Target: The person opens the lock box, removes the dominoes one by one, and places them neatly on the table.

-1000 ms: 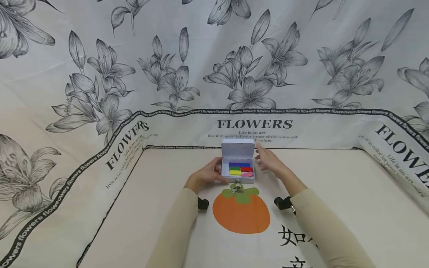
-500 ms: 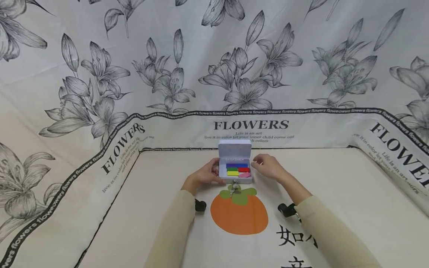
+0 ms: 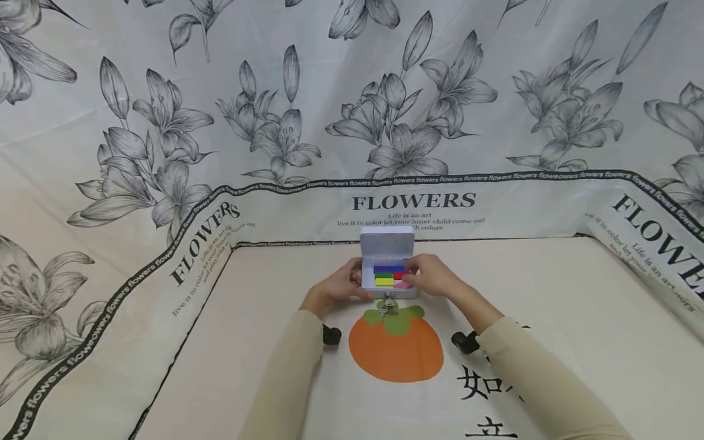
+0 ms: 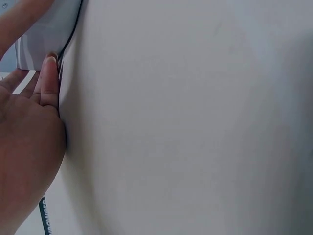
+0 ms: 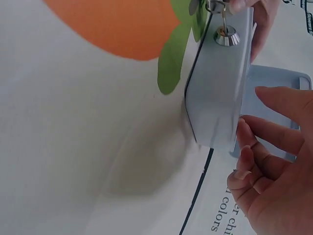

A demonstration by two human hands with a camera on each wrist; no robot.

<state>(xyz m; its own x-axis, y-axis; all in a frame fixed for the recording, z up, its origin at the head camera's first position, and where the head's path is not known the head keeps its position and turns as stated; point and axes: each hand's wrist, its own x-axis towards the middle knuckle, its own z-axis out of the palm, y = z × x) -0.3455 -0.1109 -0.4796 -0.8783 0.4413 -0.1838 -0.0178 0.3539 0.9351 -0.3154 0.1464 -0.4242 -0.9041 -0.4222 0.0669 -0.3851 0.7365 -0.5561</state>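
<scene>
A small pale metal cash box (image 3: pixel 404 294) stands with its lid (image 3: pixel 387 243) raised. In its front lock sits a key (image 5: pixel 224 22). Inside lie a blue bar (image 3: pixel 387 269), a green block (image 3: pixel 384 275), a yellow block (image 3: pixel 384 282), a red block (image 3: pixel 398 276) and a partly hidden pink piece (image 3: pixel 400 285). My left hand (image 3: pixel 343 282) grips the box's left side. My right hand (image 3: pixel 434 276) reaches over the right rim, fingertips at the red and pink pieces. In the right wrist view its thumb and index finger stand apart, with nothing visible between them.
A pale cloth (image 3: pixel 264 269) covers the table, printed with an orange persimmon (image 3: pixel 396 351) and black characters. Behind the box rises a flower-printed curtain (image 3: pixel 308 211), which also borders both sides. A black wrist mount (image 3: pixel 464 342) sits under the right forearm.
My right hand has come from beside the raised lid, down and left over the box's right rim to the coloured pieces. The left hand keeps its grip on the box.
</scene>
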